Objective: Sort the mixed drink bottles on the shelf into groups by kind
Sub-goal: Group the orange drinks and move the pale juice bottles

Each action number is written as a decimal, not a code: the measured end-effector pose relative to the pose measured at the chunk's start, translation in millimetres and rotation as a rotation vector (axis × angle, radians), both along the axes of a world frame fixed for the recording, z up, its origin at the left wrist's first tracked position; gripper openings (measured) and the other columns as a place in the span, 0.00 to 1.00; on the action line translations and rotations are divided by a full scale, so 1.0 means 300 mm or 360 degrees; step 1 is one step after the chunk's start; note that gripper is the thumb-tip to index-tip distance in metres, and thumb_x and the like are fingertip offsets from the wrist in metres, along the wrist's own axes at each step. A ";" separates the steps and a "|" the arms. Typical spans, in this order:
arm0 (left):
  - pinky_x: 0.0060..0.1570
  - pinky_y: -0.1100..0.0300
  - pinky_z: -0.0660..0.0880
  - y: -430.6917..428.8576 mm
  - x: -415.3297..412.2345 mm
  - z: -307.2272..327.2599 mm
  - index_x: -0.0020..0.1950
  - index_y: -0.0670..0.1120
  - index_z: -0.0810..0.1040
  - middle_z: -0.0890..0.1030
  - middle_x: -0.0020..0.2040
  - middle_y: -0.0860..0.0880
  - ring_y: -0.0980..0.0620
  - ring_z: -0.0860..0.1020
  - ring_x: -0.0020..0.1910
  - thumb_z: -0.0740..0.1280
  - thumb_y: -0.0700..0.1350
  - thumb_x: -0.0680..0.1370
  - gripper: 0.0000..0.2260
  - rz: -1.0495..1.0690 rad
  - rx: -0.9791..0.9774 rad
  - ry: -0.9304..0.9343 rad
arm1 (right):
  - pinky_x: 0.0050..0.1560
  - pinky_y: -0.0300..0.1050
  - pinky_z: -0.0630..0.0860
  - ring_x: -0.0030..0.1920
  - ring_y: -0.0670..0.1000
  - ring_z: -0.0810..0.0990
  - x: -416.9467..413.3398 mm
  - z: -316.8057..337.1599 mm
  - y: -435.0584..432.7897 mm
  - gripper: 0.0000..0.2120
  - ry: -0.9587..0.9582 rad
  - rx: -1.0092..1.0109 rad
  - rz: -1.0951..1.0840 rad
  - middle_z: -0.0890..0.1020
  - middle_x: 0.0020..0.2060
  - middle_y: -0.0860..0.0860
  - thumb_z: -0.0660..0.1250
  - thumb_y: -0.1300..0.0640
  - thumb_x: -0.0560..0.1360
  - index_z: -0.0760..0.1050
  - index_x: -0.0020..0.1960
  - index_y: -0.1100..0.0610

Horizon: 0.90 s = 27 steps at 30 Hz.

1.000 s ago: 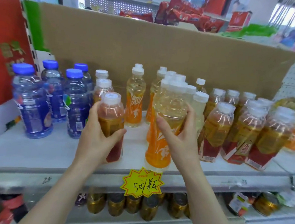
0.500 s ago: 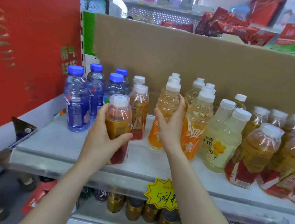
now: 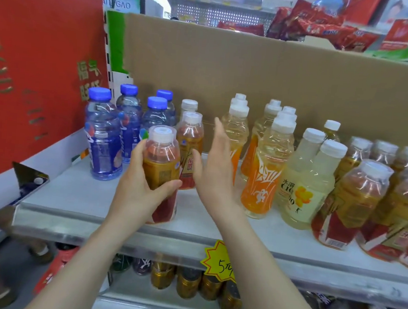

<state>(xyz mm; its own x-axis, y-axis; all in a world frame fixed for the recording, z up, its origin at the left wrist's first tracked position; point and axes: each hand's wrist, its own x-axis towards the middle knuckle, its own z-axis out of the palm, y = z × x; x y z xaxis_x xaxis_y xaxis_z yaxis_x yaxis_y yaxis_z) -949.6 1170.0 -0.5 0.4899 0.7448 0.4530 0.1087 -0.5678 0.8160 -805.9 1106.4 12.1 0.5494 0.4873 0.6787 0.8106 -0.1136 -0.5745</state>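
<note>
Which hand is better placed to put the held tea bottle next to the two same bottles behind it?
Left. The left hand already grips the tea bottle, just in front of the two matching bottles. The right hand is open and empty.

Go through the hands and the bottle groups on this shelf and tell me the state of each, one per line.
left hand: closed around a tea bottle
held tea bottle: capped, upright, at the shelf's front edge
right hand: open, holding nothing
blue-capped bottles: capped, upright, grouped at the left
orange sports bottles: capped, upright, grouped mid-shelf
pale lemon bottles: capped, side by side
tea bottles on the right: capped, clustered together
</note>
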 end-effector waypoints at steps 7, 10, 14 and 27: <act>0.63 0.55 0.69 0.005 -0.006 -0.005 0.77 0.57 0.54 0.63 0.63 0.63 0.59 0.67 0.64 0.76 0.46 0.72 0.42 -0.0077 -0.0062 -0.0014 | 0.64 0.48 0.75 0.67 0.53 0.76 0.066 -0.028 0.125 0.33 0.0633 -0.0288 0.0305 0.75 0.69 0.52 0.71 0.50 0.78 0.57 0.76 0.53; 0.61 0.56 0.69 0.015 -0.016 -0.011 0.78 0.58 0.54 0.65 0.63 0.63 0.59 0.69 0.63 0.76 0.46 0.73 0.42 -0.0158 -0.0108 -0.0050 | 0.63 0.47 0.74 0.67 0.53 0.75 0.060 -0.039 0.111 0.30 0.0616 -0.0250 0.0247 0.74 0.68 0.53 0.70 0.53 0.79 0.59 0.75 0.56; 0.62 0.56 0.68 0.015 -0.025 -0.016 0.78 0.59 0.54 0.64 0.64 0.63 0.60 0.67 0.64 0.75 0.46 0.73 0.41 -0.0191 -0.0106 -0.0079 | 0.61 0.45 0.73 0.67 0.54 0.75 0.019 -0.047 0.034 0.30 0.0557 -0.0259 0.0185 0.76 0.68 0.53 0.71 0.52 0.78 0.61 0.74 0.55; 0.53 0.67 0.69 -0.137 -0.004 0.049 0.69 0.56 0.66 0.74 0.64 0.56 0.57 0.75 0.60 0.77 0.46 0.68 0.33 -0.0418 -0.0166 -0.0371 | 0.59 0.34 0.75 0.59 0.39 0.79 -0.120 0.019 -0.567 0.25 0.0572 0.0486 -0.0149 0.79 0.60 0.43 0.72 0.52 0.77 0.66 0.71 0.45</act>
<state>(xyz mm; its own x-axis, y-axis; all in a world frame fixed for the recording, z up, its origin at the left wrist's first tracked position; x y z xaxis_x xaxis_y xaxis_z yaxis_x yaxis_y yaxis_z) -950.9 1129.0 14.0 0.5633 0.6552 0.5034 -0.2256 -0.4642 0.8565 -841.9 936.3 17.7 0.8075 0.2324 0.5422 0.5488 0.0411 -0.8349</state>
